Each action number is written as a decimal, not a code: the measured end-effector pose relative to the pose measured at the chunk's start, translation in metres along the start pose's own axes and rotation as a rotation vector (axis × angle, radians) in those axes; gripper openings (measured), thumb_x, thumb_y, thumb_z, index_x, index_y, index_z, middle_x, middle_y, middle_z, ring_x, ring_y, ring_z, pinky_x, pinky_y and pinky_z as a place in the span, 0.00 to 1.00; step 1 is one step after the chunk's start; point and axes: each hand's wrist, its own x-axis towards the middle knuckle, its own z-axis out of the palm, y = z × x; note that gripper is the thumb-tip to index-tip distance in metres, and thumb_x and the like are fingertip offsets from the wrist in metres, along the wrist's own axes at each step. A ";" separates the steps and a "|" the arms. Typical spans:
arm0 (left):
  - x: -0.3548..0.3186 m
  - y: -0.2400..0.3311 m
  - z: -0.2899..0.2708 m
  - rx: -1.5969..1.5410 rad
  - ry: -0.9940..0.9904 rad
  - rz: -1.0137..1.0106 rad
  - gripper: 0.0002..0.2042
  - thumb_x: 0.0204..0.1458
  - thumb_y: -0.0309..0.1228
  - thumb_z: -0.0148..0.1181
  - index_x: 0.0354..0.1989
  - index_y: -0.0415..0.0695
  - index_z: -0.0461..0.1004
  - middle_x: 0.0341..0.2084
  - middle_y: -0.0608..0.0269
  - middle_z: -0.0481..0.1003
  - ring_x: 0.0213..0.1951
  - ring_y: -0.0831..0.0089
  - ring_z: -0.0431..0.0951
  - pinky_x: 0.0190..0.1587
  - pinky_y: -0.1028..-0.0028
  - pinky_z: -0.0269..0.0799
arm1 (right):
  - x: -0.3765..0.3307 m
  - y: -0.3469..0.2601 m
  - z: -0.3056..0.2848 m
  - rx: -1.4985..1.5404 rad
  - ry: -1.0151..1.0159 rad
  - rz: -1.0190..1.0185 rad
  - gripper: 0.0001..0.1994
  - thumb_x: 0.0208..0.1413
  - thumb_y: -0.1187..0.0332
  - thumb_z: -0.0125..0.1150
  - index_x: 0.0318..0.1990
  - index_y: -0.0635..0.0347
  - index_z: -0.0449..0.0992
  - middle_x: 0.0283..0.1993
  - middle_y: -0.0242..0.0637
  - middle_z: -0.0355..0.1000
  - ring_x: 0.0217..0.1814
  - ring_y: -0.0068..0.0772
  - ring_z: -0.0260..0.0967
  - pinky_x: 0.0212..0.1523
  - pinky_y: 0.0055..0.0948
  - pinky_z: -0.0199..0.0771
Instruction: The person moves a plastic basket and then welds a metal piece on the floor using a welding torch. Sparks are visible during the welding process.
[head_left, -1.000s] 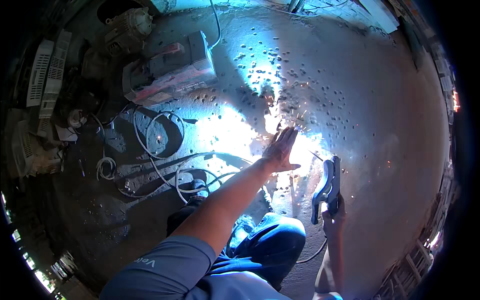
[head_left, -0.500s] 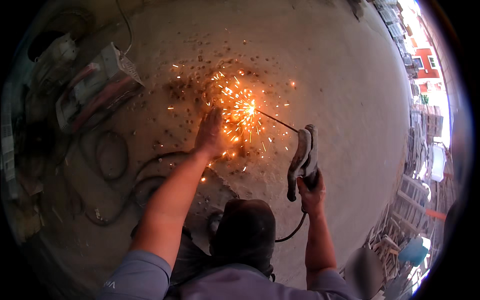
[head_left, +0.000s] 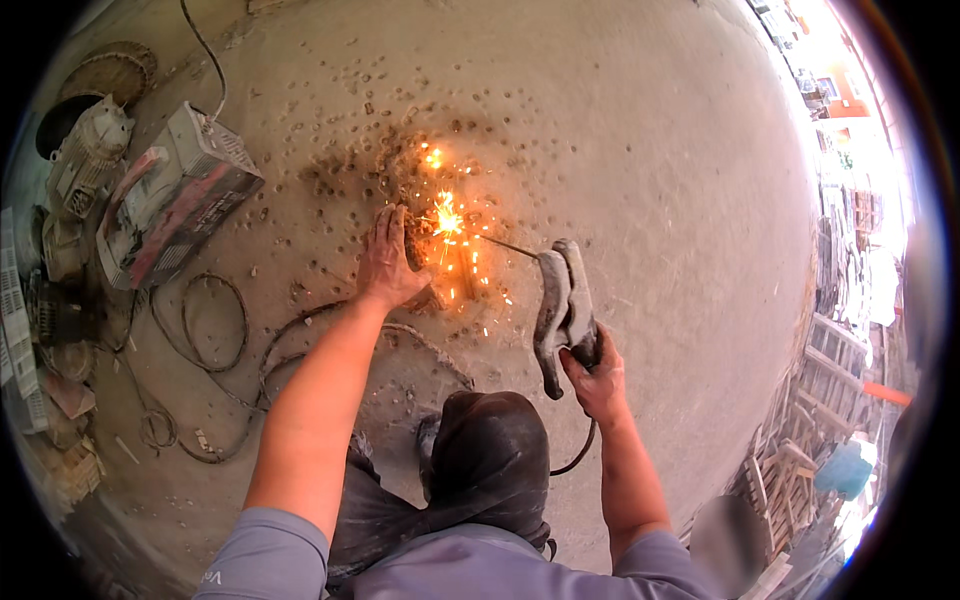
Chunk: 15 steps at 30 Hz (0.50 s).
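Note:
My right hand (head_left: 600,380) is wrapped round the handle of a worn grey electrode holder (head_left: 572,310). A thin welding rod (head_left: 508,245) sticks out of its jaws toward the left, its tip at a bright burst of sparks (head_left: 447,215). My left hand (head_left: 388,265) is cupped against a dark, rusty-looking metal piece (head_left: 411,245) on the floor, thumb spread toward the sparks. Glare and my fingers hide much of that piece, so its exact kind does not show. A black cable (head_left: 578,460) runs down from the holder.
A dusty red-and-grey welding machine (head_left: 185,195) stands at left, beside old motor-like housings (head_left: 95,150). Looped cables (head_left: 215,325) lie on the pitted concrete floor (head_left: 690,250). My bent knee (head_left: 490,445) is close below the work. Stacked wooden frames (head_left: 800,450) line the right side.
Both hands have shifted left, and the rod tip and spark burst moved left with them. The sparks are smaller and the scene is brighter. The right hand still grips the electrode holder.

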 end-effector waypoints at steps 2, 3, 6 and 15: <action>0.000 0.005 0.000 0.020 -0.019 0.005 0.57 0.40 0.49 0.72 0.73 0.39 0.42 0.71 0.46 0.48 0.72 0.52 0.49 0.73 0.60 0.48 | 0.003 0.001 0.004 -0.029 -0.034 0.026 0.28 0.52 0.66 0.69 0.59 0.65 0.68 0.40 0.47 0.79 0.41 0.36 0.79 0.45 0.33 0.76; 0.000 0.008 0.000 0.008 -0.030 0.007 0.56 0.40 0.49 0.72 0.73 0.38 0.42 0.71 0.46 0.48 0.72 0.52 0.49 0.73 0.60 0.48 | 0.005 -0.002 0.005 -0.040 -0.048 0.022 0.28 0.52 0.65 0.69 0.60 0.64 0.68 0.40 0.47 0.79 0.41 0.38 0.79 0.45 0.34 0.76; -0.001 0.015 -0.001 -0.035 -0.029 0.036 0.56 0.40 0.49 0.72 0.73 0.38 0.42 0.71 0.46 0.48 0.72 0.52 0.49 0.73 0.61 0.48 | 0.008 -0.005 0.009 -0.067 -0.047 0.017 0.28 0.52 0.66 0.69 0.59 0.64 0.68 0.40 0.48 0.79 0.42 0.38 0.79 0.45 0.33 0.76; -0.004 0.025 0.006 -0.007 -0.008 0.234 0.54 0.45 0.55 0.66 0.74 0.40 0.42 0.74 0.50 0.42 0.75 0.56 0.42 0.75 0.59 0.39 | 0.013 0.000 0.014 -0.052 -0.060 -0.028 0.29 0.52 0.67 0.68 0.61 0.64 0.67 0.41 0.46 0.78 0.41 0.34 0.77 0.46 0.32 0.75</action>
